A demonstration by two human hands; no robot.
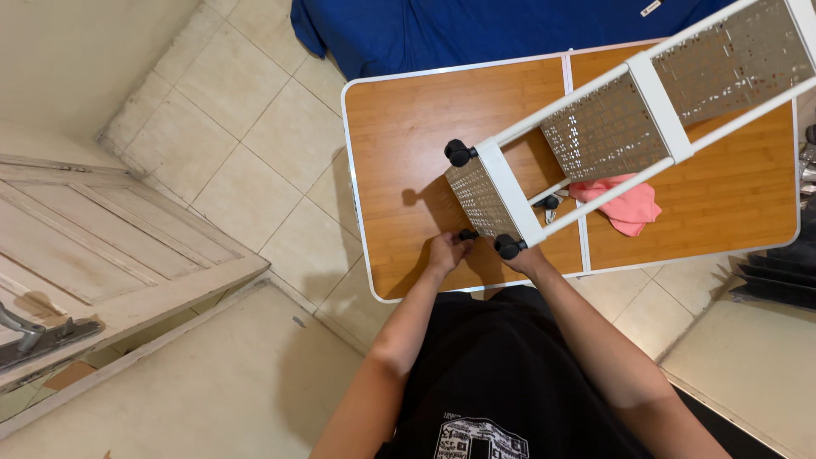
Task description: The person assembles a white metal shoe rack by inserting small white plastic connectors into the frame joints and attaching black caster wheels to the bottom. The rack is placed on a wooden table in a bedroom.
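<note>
A white metal cart (646, 102) with perforated shelves lies on its side across a wooden folding table (408, 127). Black caster wheels sit at its bottom corners, one at the far corner (457, 153) and one at the near corner (508, 246). My left hand (446, 252) pinches a small black caster (468, 234) at the cart's lower near corner. My right hand (529, 257) rests under the near wheel, mostly hidden by the cart's frame. A fourth wheel (551, 202) shows inside the frame.
A pink cloth (627, 208) lies on the table under the cart, with small parts beside it. A blue fabric (476, 30) lies beyond the table. A white wooden door (102, 238) stands at left. Dark objects (778, 272) are stacked at right on the tiled floor.
</note>
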